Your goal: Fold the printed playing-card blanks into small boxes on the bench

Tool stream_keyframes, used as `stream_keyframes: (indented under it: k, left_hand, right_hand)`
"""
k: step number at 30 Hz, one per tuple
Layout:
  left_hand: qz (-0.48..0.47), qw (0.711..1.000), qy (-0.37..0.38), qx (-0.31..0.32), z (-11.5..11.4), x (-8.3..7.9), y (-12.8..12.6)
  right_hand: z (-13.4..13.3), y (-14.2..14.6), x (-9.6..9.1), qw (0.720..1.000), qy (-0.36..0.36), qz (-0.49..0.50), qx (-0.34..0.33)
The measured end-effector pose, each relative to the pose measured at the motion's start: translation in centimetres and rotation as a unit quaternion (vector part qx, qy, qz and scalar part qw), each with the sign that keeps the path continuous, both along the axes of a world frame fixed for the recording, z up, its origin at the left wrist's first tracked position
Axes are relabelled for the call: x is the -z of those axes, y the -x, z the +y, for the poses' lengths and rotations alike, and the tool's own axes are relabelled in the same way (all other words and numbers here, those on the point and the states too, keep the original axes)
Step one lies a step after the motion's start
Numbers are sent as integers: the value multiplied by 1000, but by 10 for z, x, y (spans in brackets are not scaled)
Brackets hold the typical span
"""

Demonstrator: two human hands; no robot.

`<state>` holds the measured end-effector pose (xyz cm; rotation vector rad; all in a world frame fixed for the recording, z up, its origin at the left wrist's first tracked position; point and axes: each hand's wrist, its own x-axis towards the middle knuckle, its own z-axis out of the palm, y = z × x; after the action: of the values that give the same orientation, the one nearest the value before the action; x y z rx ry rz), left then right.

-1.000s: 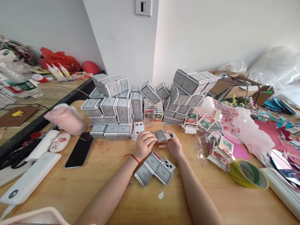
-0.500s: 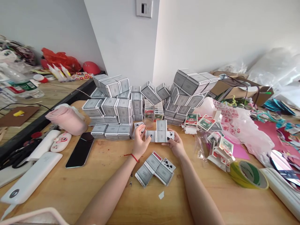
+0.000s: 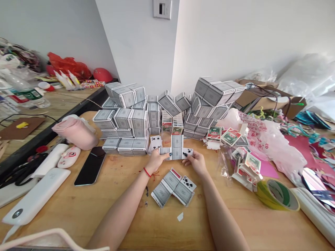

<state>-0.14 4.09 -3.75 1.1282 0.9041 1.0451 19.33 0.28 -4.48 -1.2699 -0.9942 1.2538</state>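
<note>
Between my hands are playing cards (image 3: 177,144) set crosswise, an upright one meeting a horizontal row. My left hand (image 3: 156,160) pinches the left end of the row, thumb on the patterned back. On the right end, a spade card (image 3: 188,153) shows its face, and my right hand (image 3: 195,162) grips it between thumb and fingers. Nearer me on the table lie more joined cards (image 3: 171,181), with a ten of spades (image 3: 187,183) sticking out. Just behind my left hand, a face-up spade card (image 3: 156,141) leans by the stacked card blocks (image 3: 132,144).
Piled card blocks (image 3: 217,92) stand along the back. On the left lie a phone (image 3: 89,166), a white power bank (image 3: 36,195) and a pink pouch (image 3: 75,132). To the right are opened card boxes (image 3: 247,167), yellow tape (image 3: 277,195) and a plastic bag (image 3: 274,139).
My left hand has shifted slightly left and down and now grips the row's left end. The upright card stands closer to the row's middle, and the small clear piece near my left fingers no longer shows.
</note>
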Motion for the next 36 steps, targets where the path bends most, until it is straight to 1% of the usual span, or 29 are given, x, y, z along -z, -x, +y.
stream_keyframes:
  k: [2,6,11,13,15,18,22,26,29,32,36]
  left_hand:
    - [-6,1000,2,2,1,0,2]
    - [-35,999,29,21,2,-3,5]
    - [-80,989,89,85,-3,-10,4]
    - [-84,985,101,109,-4,-12,4]
    - [-82,985,100,117,-5,-13,4]
    - [-83,986,91,112,-5,-14,3]
    - [-85,987,99,91,-5,-14,1]
    - [-86,989,97,72,-5,-14,0]
    - [-92,989,93,69,-6,-14,0]
    - [-83,991,81,64,-5,-13,-1]
    - [-57,996,53,45,-4,-12,-2]
  right_hand:
    - [1,-6,0,1000,5,-2,9]
    - [2,-12,0,1000,14,26,-10]
    - [2,-7,0,999,9,34,-37]
    - [2,-6,0,999,3,26,-46]
    - [2,-5,0,998,0,16,-53]
    - [1,-3,-1,998,-3,-7,-61]
    - [0,0,-3,997,-16,-35,-71]
    - [-2,3,-4,995,-26,-44,-83]
    - [-3,5,-4,995,-38,-46,-80]
    - [-4,8,-4,996,-45,-52,-61]
    - [-4,9,-1,995,-59,-79,-6]
